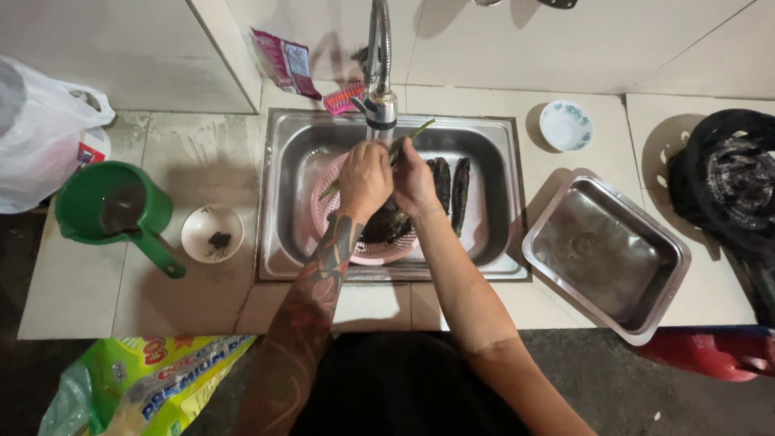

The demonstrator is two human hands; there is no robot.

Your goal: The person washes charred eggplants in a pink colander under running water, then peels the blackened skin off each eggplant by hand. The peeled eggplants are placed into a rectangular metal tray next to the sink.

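Steel sink (295, 242) set into the tiled tabletop (161, 299), with a tap (379, 73) running over its middle. Both hands meet right under the spout: the left hand (365, 179) and right hand (414, 182) are pressed close together, fingers closed round a long green stalk (412, 133) whose ends stick out at either side, so the water falls on it where it is gripped. Below them a pink colander (327, 190) sits in the sink, placed to catch drips and hold dark greens. Three dark fish (452, 186) lie beside it in the basin. A steel tray (605, 254) waits near on the right, a small bowl (211, 232) and a green jug (113, 211) stand on the left, well apart from the hands.
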